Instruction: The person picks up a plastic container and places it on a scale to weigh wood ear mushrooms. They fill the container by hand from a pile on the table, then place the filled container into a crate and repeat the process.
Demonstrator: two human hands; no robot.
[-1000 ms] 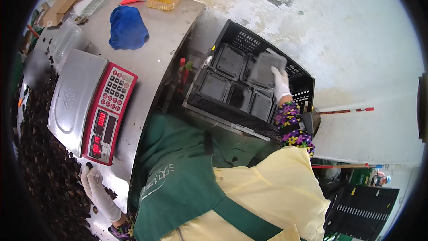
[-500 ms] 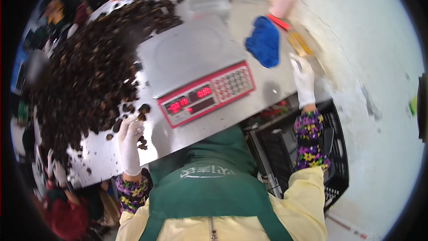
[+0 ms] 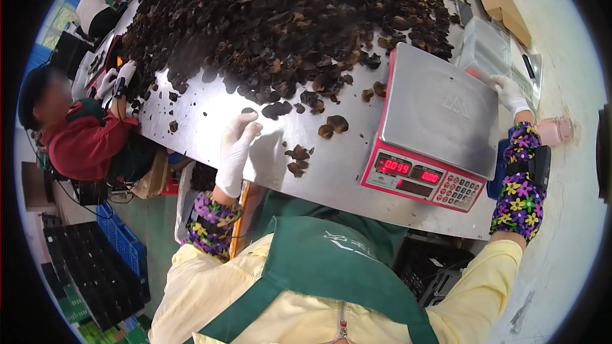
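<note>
My left hand (image 3: 237,153), in a white glove, is over the near table edge with its fingers a little apart. Just beyond its fingertips lie dark, curled pieces that look like wood ear mushrooms (image 3: 276,110). My right hand (image 3: 510,94), also gloved, reaches past the scale's right side. Its fingers are extended, with their tips at the near edge of the clear plastic containers (image 3: 486,48). Between my hands stands a red-framed scale (image 3: 440,114), its metal pan bare and its red display lit. A small cluster of mushroom pieces (image 3: 298,160) lies left of the scale.
A large mushroom heap (image 3: 287,19) covers the far part of the metal table (image 3: 338,197). On the right are a cardboard piece (image 3: 500,6), a black pen (image 3: 528,65) and a pink bottle (image 3: 554,130) by the wall. A person in red (image 3: 89,146) works at the left.
My view has swung left, so the scale appears farther right. My right hand has moved from beside the blue cloth and yellow item to the plastic containers. The displayed reading has changed.
</note>
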